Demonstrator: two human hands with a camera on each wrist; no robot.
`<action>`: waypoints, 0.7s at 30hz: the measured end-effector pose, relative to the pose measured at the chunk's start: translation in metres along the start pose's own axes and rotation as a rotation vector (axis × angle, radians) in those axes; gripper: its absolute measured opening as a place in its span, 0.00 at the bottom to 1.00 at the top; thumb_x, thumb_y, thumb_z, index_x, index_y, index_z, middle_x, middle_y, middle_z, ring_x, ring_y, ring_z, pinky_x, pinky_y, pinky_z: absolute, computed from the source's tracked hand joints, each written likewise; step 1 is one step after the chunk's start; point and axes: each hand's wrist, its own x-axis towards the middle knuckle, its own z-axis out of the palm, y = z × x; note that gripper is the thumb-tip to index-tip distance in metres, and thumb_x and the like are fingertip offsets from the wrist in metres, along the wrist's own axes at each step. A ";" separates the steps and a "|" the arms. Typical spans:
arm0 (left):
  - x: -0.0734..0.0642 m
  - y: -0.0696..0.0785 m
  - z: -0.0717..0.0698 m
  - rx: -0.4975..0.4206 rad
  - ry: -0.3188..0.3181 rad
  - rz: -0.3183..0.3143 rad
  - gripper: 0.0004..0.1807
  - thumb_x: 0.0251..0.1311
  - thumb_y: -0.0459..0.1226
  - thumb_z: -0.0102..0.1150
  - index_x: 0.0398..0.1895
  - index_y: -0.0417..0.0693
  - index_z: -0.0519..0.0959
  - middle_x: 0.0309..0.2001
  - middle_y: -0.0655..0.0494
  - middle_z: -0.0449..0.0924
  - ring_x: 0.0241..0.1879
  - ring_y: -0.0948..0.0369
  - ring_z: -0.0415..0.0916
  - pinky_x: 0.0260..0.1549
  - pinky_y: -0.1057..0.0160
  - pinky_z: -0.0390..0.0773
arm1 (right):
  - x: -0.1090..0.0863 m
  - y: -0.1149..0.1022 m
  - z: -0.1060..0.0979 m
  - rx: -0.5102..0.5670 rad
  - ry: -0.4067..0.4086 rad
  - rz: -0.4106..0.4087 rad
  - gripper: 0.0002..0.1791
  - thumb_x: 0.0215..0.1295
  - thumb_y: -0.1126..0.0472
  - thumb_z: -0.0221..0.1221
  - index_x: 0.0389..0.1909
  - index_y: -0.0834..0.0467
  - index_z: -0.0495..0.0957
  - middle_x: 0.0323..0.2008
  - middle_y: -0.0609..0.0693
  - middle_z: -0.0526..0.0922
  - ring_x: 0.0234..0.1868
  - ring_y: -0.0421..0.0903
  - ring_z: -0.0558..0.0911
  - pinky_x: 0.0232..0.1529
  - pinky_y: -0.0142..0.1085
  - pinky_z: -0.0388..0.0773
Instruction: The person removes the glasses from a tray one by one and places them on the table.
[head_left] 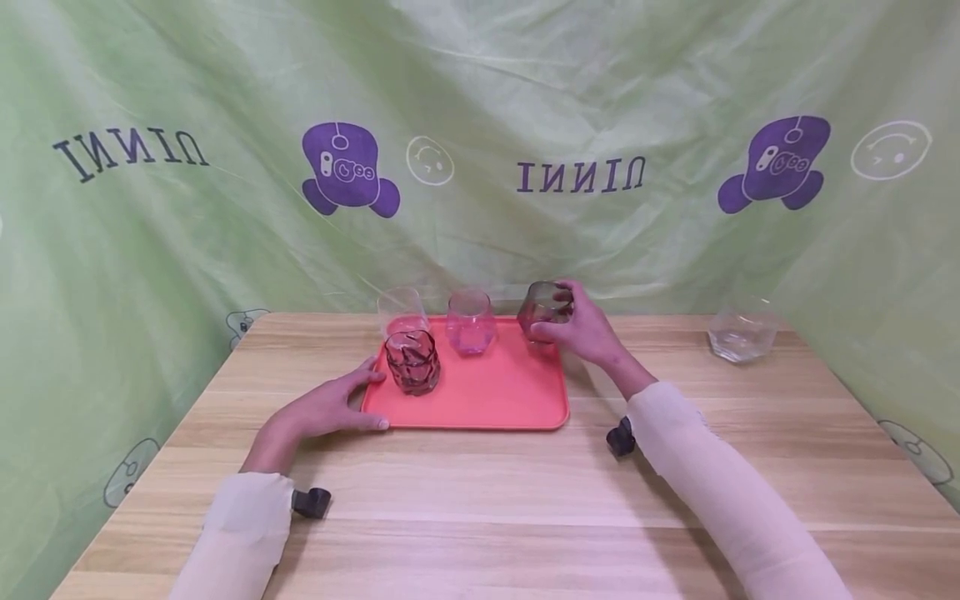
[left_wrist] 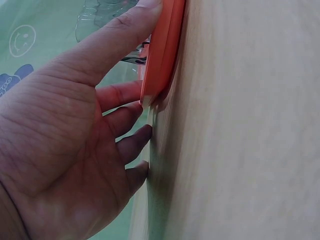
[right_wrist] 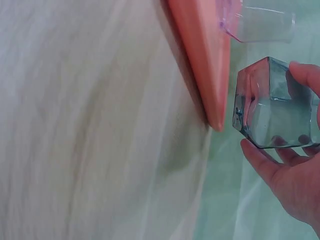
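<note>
My left hand (head_left: 330, 408) holds the left end of a red tray (head_left: 487, 408). In the left wrist view, the thumb lies over the tray's rim and the index finger touches its edge. My right hand (head_left: 588, 329) grips a smoky grey faceted glass (head_left: 536, 312) at the tray's far right corner. A gap shows between this glass and the tray in the right wrist view. On the tray's left part stands a dark, wavy-sided glass (head_left: 412, 367), with a clear glass (head_left: 397, 307) behind it. A clear faceted glass (head_left: 471, 321) stands at the middle of the far side.
Another clear faceted glass (head_left: 741, 337) stands apart at the right rear of the wooden table (head_left: 465, 517). Close behind the table's far edge hangs a green printed curtain (head_left: 480, 233), which also runs along both sides.
</note>
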 end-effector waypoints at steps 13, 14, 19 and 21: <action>-0.002 0.000 0.000 -0.010 -0.003 -0.005 0.51 0.56 0.53 0.76 0.78 0.40 0.63 0.82 0.42 0.42 0.78 0.37 0.43 0.73 0.36 0.49 | -0.020 0.003 -0.036 -0.059 0.031 0.046 0.52 0.58 0.57 0.76 0.76 0.60 0.54 0.68 0.62 0.68 0.63 0.60 0.74 0.62 0.55 0.74; -0.002 0.000 0.000 -0.011 -0.002 -0.009 0.51 0.56 0.53 0.76 0.78 0.40 0.63 0.82 0.42 0.42 0.78 0.37 0.44 0.73 0.36 0.49 | -0.021 0.004 -0.038 -0.062 0.034 0.046 0.52 0.58 0.57 0.76 0.76 0.61 0.54 0.68 0.62 0.68 0.63 0.60 0.74 0.62 0.54 0.75; 0.000 -0.001 0.000 -0.005 -0.002 -0.024 0.52 0.56 0.54 0.76 0.78 0.41 0.63 0.83 0.43 0.41 0.78 0.38 0.43 0.73 0.37 0.50 | -0.026 0.011 -0.052 -0.069 0.057 0.048 0.52 0.59 0.57 0.76 0.76 0.63 0.54 0.67 0.64 0.69 0.64 0.62 0.74 0.62 0.55 0.75; 0.001 -0.001 0.000 -0.003 -0.001 -0.029 0.52 0.56 0.54 0.76 0.78 0.41 0.63 0.83 0.44 0.41 0.78 0.39 0.43 0.73 0.38 0.50 | -0.029 0.012 -0.058 -0.069 0.062 0.055 0.52 0.59 0.57 0.75 0.76 0.64 0.53 0.67 0.65 0.68 0.64 0.63 0.74 0.60 0.55 0.76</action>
